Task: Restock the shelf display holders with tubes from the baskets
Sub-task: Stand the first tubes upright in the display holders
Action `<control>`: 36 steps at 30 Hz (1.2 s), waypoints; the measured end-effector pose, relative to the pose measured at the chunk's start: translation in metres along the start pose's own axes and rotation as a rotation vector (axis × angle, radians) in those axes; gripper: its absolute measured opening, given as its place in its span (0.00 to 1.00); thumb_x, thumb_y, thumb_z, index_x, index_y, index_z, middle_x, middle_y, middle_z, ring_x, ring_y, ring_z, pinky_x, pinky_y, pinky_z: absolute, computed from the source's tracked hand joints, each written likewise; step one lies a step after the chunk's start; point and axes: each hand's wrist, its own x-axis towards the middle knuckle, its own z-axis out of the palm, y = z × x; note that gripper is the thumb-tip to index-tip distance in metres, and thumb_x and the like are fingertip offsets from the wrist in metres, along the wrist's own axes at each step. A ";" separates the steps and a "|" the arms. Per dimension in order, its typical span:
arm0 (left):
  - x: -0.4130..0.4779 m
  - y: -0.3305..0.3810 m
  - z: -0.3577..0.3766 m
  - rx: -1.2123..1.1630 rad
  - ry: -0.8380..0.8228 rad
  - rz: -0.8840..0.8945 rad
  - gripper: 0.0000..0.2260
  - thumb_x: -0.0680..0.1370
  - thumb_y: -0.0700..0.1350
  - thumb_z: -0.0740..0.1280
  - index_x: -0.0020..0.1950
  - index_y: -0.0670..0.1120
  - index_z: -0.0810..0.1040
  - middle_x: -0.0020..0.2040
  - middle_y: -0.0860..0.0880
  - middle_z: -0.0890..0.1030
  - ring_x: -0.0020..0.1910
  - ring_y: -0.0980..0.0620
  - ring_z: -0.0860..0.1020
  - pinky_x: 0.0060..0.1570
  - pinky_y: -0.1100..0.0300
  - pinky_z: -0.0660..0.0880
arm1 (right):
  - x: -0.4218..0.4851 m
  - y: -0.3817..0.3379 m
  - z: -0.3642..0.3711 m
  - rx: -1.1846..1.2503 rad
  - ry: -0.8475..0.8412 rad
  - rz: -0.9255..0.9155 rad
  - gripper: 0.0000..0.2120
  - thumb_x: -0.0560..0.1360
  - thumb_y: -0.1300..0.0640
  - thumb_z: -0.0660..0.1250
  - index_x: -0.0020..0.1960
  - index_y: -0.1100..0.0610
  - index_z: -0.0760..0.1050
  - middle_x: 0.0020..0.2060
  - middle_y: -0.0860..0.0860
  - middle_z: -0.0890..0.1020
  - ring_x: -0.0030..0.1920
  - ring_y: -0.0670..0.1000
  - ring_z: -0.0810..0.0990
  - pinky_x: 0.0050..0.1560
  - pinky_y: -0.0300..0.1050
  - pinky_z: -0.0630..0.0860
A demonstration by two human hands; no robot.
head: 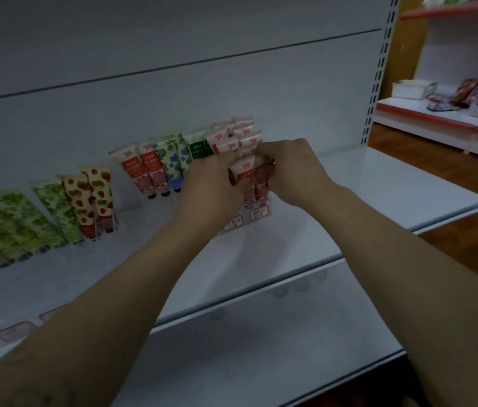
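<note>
Fingers (262, 152) of left hand (211, 179) and right hand (289, 168) pinch a red-and-white tube (243, 171), frame centre; I judge it light, soft, slick: hold mid-body.

This was a shop. A white shelf (378, 183) with a slotted upright (380, 69) carried clear display holders (105, 224) holding printed tubes (144, 168), with price labels (258, 214) in front. To the right stood a second shelf unit (408, 113) with red edges, holding packaged goods (472, 92).
</note>
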 end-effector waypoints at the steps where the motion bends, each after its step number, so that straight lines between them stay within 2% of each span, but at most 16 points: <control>1: 0.001 0.000 0.001 -0.006 0.004 -0.006 0.08 0.75 0.45 0.71 0.53 0.46 0.82 0.36 0.50 0.79 0.35 0.54 0.75 0.34 0.64 0.69 | -0.001 -0.001 0.000 0.020 0.009 0.013 0.12 0.68 0.66 0.61 0.46 0.60 0.81 0.39 0.59 0.84 0.39 0.61 0.80 0.39 0.53 0.78; 3: 0.000 0.003 0.004 -0.022 0.003 -0.021 0.07 0.75 0.45 0.71 0.51 0.47 0.82 0.35 0.51 0.79 0.33 0.55 0.76 0.31 0.69 0.68 | -0.004 -0.003 0.000 0.056 0.032 0.048 0.12 0.68 0.67 0.62 0.46 0.60 0.81 0.38 0.58 0.84 0.39 0.60 0.80 0.40 0.51 0.78; 5: -0.001 0.006 0.005 -0.049 -0.010 -0.038 0.03 0.75 0.45 0.71 0.47 0.48 0.81 0.31 0.54 0.75 0.29 0.60 0.72 0.27 0.74 0.64 | -0.006 -0.005 0.000 0.080 0.044 0.097 0.11 0.68 0.68 0.62 0.44 0.59 0.81 0.37 0.56 0.84 0.38 0.58 0.80 0.40 0.50 0.78; 7: 0.000 0.007 0.005 -0.074 -0.012 -0.054 0.03 0.75 0.45 0.71 0.45 0.47 0.81 0.30 0.55 0.73 0.29 0.61 0.70 0.27 0.71 0.64 | -0.008 -0.006 -0.001 0.107 0.049 0.159 0.09 0.68 0.69 0.63 0.39 0.56 0.76 0.32 0.53 0.80 0.35 0.55 0.77 0.39 0.49 0.77; 9: 0.001 0.008 0.006 -0.080 -0.009 -0.070 0.05 0.74 0.46 0.72 0.43 0.44 0.80 0.30 0.53 0.73 0.29 0.60 0.69 0.27 0.66 0.62 | -0.009 -0.004 -0.003 0.105 0.048 0.199 0.08 0.67 0.69 0.63 0.37 0.58 0.75 0.30 0.53 0.78 0.35 0.55 0.76 0.39 0.51 0.77; 15: -0.006 0.005 0.018 -0.098 0.004 -0.089 0.09 0.74 0.42 0.71 0.36 0.45 0.75 0.28 0.54 0.72 0.28 0.58 0.69 0.27 0.65 0.64 | -0.003 -0.004 -0.014 0.123 -0.019 0.302 0.10 0.69 0.69 0.63 0.46 0.64 0.81 0.39 0.60 0.83 0.41 0.60 0.82 0.46 0.55 0.79; 20: -0.008 -0.002 0.021 -0.144 0.009 -0.124 0.05 0.74 0.42 0.71 0.39 0.44 0.78 0.29 0.54 0.74 0.28 0.61 0.69 0.27 0.72 0.65 | -0.006 -0.005 -0.014 0.083 -0.056 0.243 0.11 0.68 0.69 0.64 0.47 0.62 0.80 0.42 0.59 0.83 0.45 0.60 0.81 0.49 0.53 0.77; 24: -0.012 -0.009 0.018 -0.200 0.033 -0.172 0.06 0.73 0.42 0.73 0.39 0.46 0.78 0.29 0.57 0.74 0.27 0.63 0.71 0.27 0.73 0.65 | -0.010 -0.013 -0.018 -0.060 -0.082 0.093 0.11 0.69 0.67 0.63 0.49 0.62 0.80 0.44 0.60 0.83 0.45 0.63 0.78 0.44 0.47 0.72; 28: -0.014 -0.013 0.010 -0.237 0.004 -0.189 0.03 0.73 0.43 0.73 0.46 0.49 0.82 0.35 0.53 0.81 0.34 0.60 0.76 0.36 0.64 0.73 | -0.011 -0.025 -0.022 -0.155 -0.140 0.014 0.15 0.70 0.65 0.63 0.54 0.59 0.80 0.47 0.59 0.82 0.46 0.61 0.77 0.40 0.43 0.66; 30: -0.013 -0.013 0.004 -0.225 -0.043 -0.193 0.06 0.73 0.42 0.73 0.49 0.50 0.82 0.38 0.53 0.82 0.36 0.59 0.78 0.36 0.68 0.72 | -0.012 -0.030 -0.022 -0.163 -0.147 0.006 0.14 0.70 0.65 0.63 0.52 0.58 0.81 0.47 0.59 0.82 0.44 0.60 0.76 0.39 0.41 0.61; 33: -0.011 -0.014 -0.003 -0.231 -0.096 -0.195 0.06 0.73 0.42 0.73 0.49 0.49 0.82 0.39 0.50 0.82 0.37 0.54 0.79 0.37 0.64 0.72 | -0.010 -0.033 -0.024 -0.152 -0.169 0.010 0.13 0.70 0.64 0.63 0.51 0.58 0.81 0.46 0.59 0.82 0.42 0.58 0.73 0.39 0.41 0.61; 36: -0.012 -0.015 -0.005 -0.244 -0.104 -0.189 0.06 0.73 0.41 0.73 0.47 0.51 0.81 0.40 0.49 0.83 0.41 0.50 0.81 0.40 0.61 0.74 | -0.005 -0.030 -0.023 -0.119 -0.172 0.049 0.18 0.69 0.65 0.62 0.57 0.57 0.80 0.49 0.58 0.82 0.45 0.58 0.76 0.39 0.39 0.61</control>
